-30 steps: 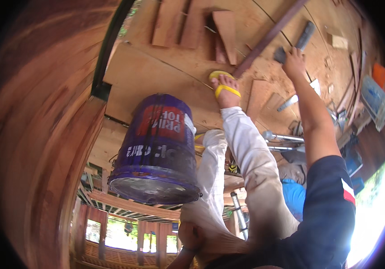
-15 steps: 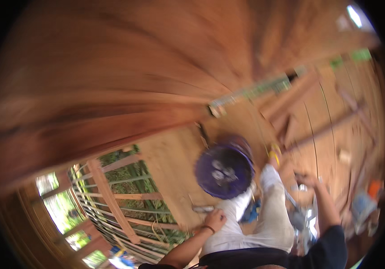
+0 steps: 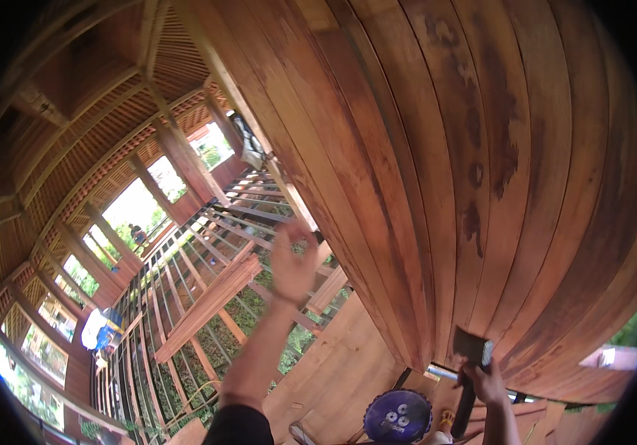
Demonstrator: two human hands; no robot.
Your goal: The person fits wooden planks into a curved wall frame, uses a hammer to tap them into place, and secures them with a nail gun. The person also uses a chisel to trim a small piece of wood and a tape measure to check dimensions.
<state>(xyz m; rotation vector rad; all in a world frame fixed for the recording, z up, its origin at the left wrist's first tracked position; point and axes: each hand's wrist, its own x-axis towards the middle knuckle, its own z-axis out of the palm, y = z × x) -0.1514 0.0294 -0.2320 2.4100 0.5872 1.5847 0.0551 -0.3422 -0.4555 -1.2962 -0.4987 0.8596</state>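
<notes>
My left hand [image 3: 294,259] is raised at the edge of the wooden plank wall [image 3: 407,185], somewhat blurred, with its fingers apart and nothing in it. Whether its fingertips touch the wall's edge I cannot tell. Low on the right, my right hand [image 3: 487,382] is closed round the black handle of a hatchet [image 3: 471,345]. Its broad dark head points up against the face of the planks, and the handle hangs below the fist. A round purple bucket [image 3: 398,417] stands on the boards between my arms, near the lower edge.
Left of the wall lies open floor framing [image 3: 177,297] of spaced joists with plants beneath. A stack of planks [image 3: 207,304] rests across it. Plywood [image 3: 333,363] covers the floor below me. A blue and white item [image 3: 102,328] stands far left. Posts and a slatted roof surround the space.
My view has swung up and left, from the bucket and my legs to the wall. My left hand has risen from my thigh to the wall's edge. The hatchet now shows clearly in my right hand.
</notes>
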